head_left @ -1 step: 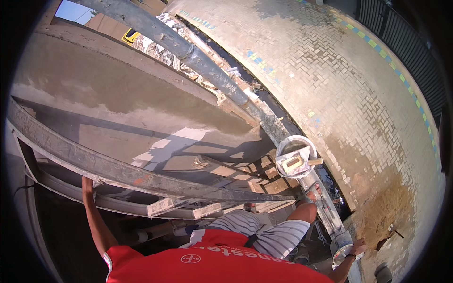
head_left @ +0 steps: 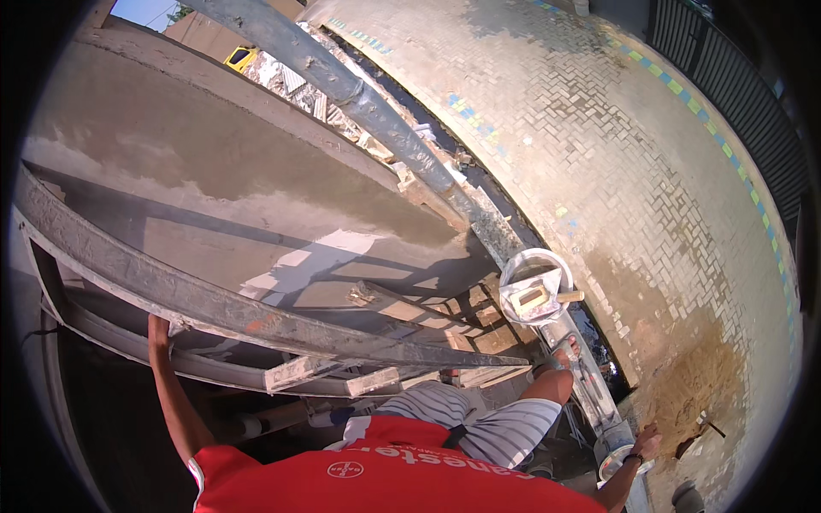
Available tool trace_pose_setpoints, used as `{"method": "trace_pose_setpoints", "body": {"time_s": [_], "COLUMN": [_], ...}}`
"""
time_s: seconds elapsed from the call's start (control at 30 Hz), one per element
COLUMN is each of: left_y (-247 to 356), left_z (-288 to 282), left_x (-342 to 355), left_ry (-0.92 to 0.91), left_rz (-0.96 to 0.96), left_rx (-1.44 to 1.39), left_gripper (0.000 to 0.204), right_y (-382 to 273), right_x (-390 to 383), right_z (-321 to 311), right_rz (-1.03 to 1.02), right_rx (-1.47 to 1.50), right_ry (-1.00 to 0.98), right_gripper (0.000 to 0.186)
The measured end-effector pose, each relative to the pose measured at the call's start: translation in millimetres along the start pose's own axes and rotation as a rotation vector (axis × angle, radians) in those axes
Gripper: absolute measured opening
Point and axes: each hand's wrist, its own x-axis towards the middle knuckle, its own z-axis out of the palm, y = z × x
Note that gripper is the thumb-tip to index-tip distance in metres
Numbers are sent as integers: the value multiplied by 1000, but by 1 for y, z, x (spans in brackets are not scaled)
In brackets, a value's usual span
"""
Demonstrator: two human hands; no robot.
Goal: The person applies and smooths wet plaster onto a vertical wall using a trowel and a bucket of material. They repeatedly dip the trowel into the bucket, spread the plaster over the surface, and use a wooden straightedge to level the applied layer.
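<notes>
My left hand [head_left: 159, 331] grips the side of a grey, ladder-like frame [head_left: 205, 299] at the left, with its fingers partly hidden behind the rail. At the lower right, my right hand [head_left: 647, 442] is curled beside the rim of a white pail [head_left: 614, 464]; whatever lies in its fingers is too small to make out. Farther ahead, a white bucket [head_left: 560, 260] stands on a narrow, plaster-stained beam [head_left: 590, 380]. Across its top lies a float with a pale yellow handle [head_left: 530, 299], next to a short wooden handle [head_left: 570, 297].
My bare foot [head_left: 568, 349] rests on the beam. A thick grey pole [head_left: 342, 90] slants overhead. The plastered wall [head_left: 197, 184] is at left, with wooden planks [head_left: 419, 309] below it. A dark ditch [head_left: 603, 338] separates the beam from brick paving [head_left: 590, 145] and a sand pile [head_left: 693, 389].
My right hand has shifted slightly upward in the picture, beside the pail. My left hand keeps its place on the frame.
</notes>
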Motion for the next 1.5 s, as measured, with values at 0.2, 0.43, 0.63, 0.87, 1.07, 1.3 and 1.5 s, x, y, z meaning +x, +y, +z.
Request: {"method": "trace_pose_setpoints", "body": {"time_s": [0.2,0.43,0.63,0.87,1.07,1.3,1.5], "left_y": [80,177,175,185,184,177,170], "left_z": [24,35,35,29,29,31,22], "left_x": [-23,-42,-41,-49,-58,-65,-66], "left_ry": [351,314,305,310,334,332,356], "left_rz": [-8,73,134,81,169,345,375], "left_rx": [57,-195,-265,-189,-197,-203,-103], "left_gripper": [25,39,46,51,47,40,38], "right_y": [-298,-476,-563,-649,-685,-684,-692], "right_x": [-67,-223,-411,-521,-582,-591,-600], "right_z": [-40,-122,-214,-313,-298,-285,-287], "right_rz": [-417,-965,-1437,-1746,-1595,-1366,-1517], "right_rx": [590,495,592,860,1012,998,1112], "right_ry": [-344,-501,-696,-528,-648,-595,-566], "right_gripper": [44,55,64,108,105,54,68]}}
